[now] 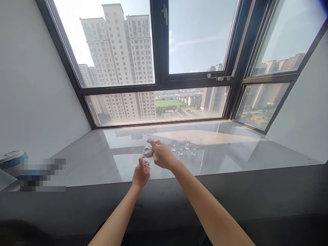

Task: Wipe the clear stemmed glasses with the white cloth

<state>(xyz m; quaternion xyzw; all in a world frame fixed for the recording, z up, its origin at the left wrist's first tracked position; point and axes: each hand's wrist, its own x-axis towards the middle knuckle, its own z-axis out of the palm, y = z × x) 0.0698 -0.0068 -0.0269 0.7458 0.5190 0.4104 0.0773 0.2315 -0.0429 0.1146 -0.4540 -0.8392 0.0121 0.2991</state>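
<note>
My left hand (140, 173) grips the stem of a small clear stemmed glass (149, 137) over the grey stone sill (102, 160). My right hand (161, 153) pinches a small grey-white cloth (148, 150) pressed against the glass bowl. Both hands are closed and meet above the sill's front part. To the right of my right hand, several more clear stemmed glasses (186, 143) stand upright in a tight group on the sill.
A big window (159, 61) with a dark frame rises behind the sill, tower blocks beyond. White walls close in the sill left and right. A round grey-blue object (12, 160) sits at the far left. The dark front ledge (230, 191) runs below.
</note>
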